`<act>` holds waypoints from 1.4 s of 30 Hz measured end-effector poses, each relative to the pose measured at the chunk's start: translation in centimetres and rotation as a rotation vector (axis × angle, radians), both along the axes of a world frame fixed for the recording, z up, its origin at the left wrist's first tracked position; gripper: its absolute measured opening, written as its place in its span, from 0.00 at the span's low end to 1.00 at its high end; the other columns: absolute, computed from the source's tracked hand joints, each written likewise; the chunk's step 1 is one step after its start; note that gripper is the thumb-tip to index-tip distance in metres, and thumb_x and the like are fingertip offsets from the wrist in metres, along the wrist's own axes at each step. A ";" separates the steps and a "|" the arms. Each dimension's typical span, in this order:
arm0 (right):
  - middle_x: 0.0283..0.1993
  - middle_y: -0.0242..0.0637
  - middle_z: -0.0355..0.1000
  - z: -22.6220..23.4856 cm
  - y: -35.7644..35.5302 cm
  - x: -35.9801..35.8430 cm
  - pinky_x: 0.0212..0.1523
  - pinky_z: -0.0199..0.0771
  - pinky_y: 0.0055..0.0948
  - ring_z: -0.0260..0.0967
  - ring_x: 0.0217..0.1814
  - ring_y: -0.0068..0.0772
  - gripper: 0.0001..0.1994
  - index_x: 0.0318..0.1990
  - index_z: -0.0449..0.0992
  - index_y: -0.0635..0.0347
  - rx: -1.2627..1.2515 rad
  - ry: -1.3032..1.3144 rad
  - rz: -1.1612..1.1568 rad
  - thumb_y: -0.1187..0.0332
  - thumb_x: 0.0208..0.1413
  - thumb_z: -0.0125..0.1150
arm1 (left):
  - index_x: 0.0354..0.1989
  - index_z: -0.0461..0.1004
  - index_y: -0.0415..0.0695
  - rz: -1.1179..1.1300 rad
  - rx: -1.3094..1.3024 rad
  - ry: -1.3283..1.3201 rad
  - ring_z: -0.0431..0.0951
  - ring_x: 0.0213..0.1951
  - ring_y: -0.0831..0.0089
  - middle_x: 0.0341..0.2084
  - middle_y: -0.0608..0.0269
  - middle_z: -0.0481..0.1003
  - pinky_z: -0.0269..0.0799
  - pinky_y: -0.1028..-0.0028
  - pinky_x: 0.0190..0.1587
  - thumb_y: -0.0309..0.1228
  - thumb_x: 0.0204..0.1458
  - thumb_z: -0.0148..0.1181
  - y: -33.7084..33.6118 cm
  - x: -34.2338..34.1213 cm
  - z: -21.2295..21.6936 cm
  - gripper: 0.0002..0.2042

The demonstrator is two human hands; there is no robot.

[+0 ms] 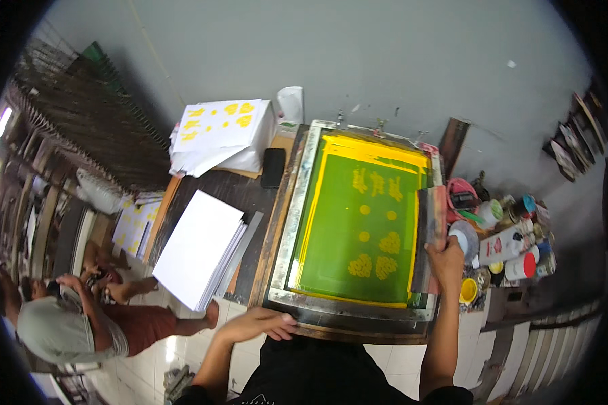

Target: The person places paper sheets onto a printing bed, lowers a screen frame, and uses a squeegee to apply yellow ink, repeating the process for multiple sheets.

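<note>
A silk-screen printing frame (350, 302) lies before me, its green mesh bearing yellow ink marks: lettering-like shapes, dots and rounded patches. Thick yellow ink (371, 150) is spread along the mesh's far end, with thinner lines down the sides. Along the frame's right side, my right hand (446, 262) grips a squeegee (434, 223) with a reddish back and a dark blade. At the frame's near left corner, my left hand (258, 324) rests by the wooden table edge, fingers stretched out and holding nothing. What lies beneath the mesh is hidden.
White paper (199, 246) is stacked to the left, with a black phone (273, 168) behind it. Yellow-printed sheets (216, 121) top a pile farther back. Tubs and bottles (519, 266) crowd the right. A person (74, 324) sits low at left beside a drying rack (81, 108).
</note>
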State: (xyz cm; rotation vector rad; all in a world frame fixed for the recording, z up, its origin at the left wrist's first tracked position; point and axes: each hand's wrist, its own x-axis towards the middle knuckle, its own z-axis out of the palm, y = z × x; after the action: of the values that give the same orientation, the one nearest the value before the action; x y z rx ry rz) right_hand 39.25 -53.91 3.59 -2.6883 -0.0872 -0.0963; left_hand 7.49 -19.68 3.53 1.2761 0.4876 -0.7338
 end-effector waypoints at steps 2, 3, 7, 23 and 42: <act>0.34 0.53 0.77 -0.2 -0.1 0.4 0.39 0.73 0.47 0.75 0.35 0.54 0.22 0.42 0.76 0.69 0.153 0.056 0.021 0.60 0.48 0.76 | 0.59 0.73 0.30 0.310 -0.098 -0.028 0.77 0.60 0.56 0.55 0.39 0.77 0.73 0.62 0.63 0.49 0.68 0.53 -4.2 -0.6 -1.6 0.28; 0.32 0.51 0.76 -0.1 -0.2 0.4 0.38 0.72 0.45 0.73 0.34 0.51 0.21 0.41 0.76 0.69 0.204 0.061 0.044 0.60 0.47 0.76 | 0.59 0.72 0.30 0.487 -0.230 -0.045 0.75 0.62 0.53 0.57 0.38 0.75 0.70 0.59 0.65 0.47 0.68 0.52 -5.9 -0.5 -2.5 0.27; 0.30 0.46 0.74 1.9 0.2 1.0 0.37 0.71 0.38 0.70 0.31 0.40 0.20 0.40 0.75 0.67 0.316 0.013 0.144 0.62 0.49 0.75 | 0.54 0.72 0.32 0.887 -0.582 -0.059 0.71 0.66 0.47 0.58 0.34 0.73 0.65 0.52 0.69 0.39 0.68 0.52 -8.9 -0.2 -5.2 0.20; 0.48 0.44 0.76 -2.0 16.7 19.6 0.56 0.67 0.47 0.70 0.54 0.49 0.14 0.52 0.75 0.59 -0.020 -0.535 0.766 0.70 0.59 0.63 | 0.36 0.79 0.28 0.708 0.232 -0.337 0.85 0.31 0.63 0.29 0.49 0.83 0.80 0.68 0.39 0.20 0.56 0.57 -9.7 0.4 -7.7 0.07; 0.49 0.44 0.74 -1.7 17.6 22.8 0.54 0.64 0.50 0.70 0.55 0.49 0.16 0.51 0.72 0.58 -0.205 -0.354 0.806 0.66 0.57 0.65 | 0.43 0.76 0.24 0.679 0.035 -0.309 0.85 0.35 0.52 0.33 0.36 0.82 0.81 0.62 0.43 0.28 0.66 0.53 -10.1 0.2 -8.1 0.14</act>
State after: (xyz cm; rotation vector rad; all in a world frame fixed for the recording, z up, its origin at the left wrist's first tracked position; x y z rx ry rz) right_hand 62.02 -36.27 1.94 -2.5815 -1.3181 -0.3163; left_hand 7.66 -29.80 -4.58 1.1281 0.6313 0.0413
